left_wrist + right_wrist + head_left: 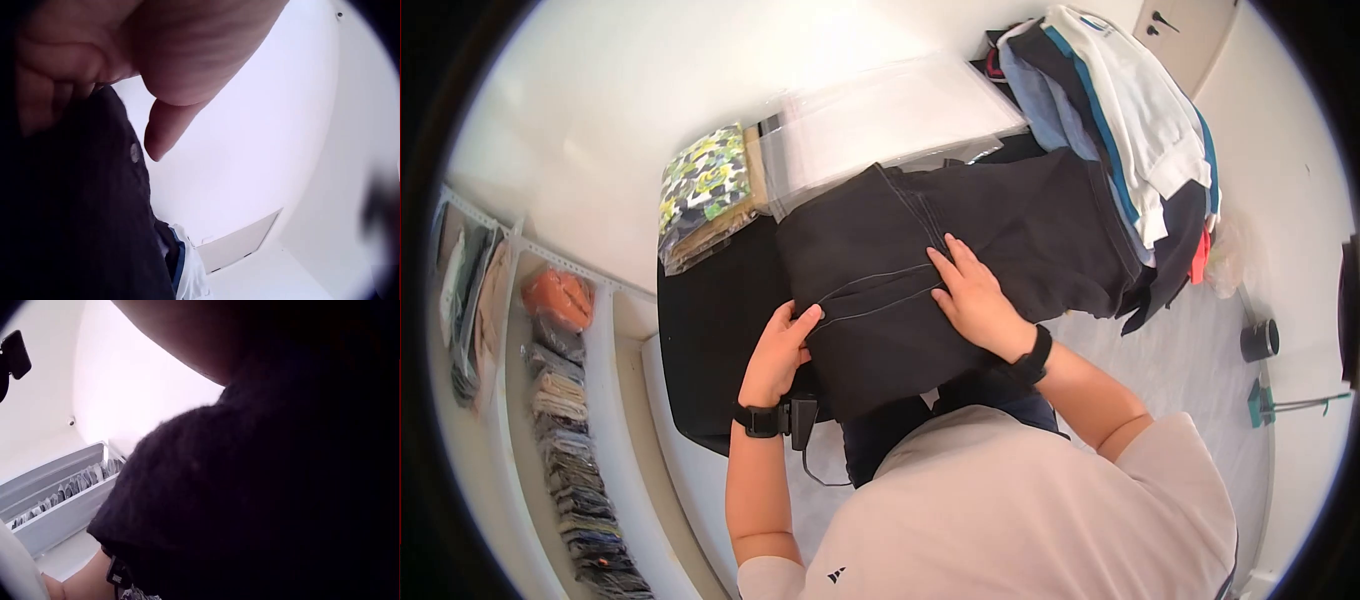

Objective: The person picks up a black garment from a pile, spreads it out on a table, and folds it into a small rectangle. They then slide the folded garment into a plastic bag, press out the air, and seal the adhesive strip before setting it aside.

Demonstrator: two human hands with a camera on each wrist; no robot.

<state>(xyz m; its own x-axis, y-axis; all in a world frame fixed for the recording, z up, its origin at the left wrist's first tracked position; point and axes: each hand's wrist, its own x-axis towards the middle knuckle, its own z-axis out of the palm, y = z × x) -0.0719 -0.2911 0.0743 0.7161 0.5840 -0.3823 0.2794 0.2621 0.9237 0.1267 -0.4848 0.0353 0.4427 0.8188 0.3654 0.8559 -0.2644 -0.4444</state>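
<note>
A black garment with pale seam stitching lies folded in front of the person, its wider part reaching off to the right. At its left edge is the left hand, thumb over the cloth and fingers curled at the edge, gripping it. The left wrist view shows those fingers partly hidden behind the dark cloth, which has a small round pale spot on it. Further right, the right hand rests on top of the garment near a stitched seam, fingers extended. Dark cloth fills much of the right wrist view.
Under the garment is a black table. Clear plastic bags lie at the back, beside a bagged patterned item. Piled clothes, with a white sweatshirt on top, are at the back right. Shelves of bagged clothes stand left.
</note>
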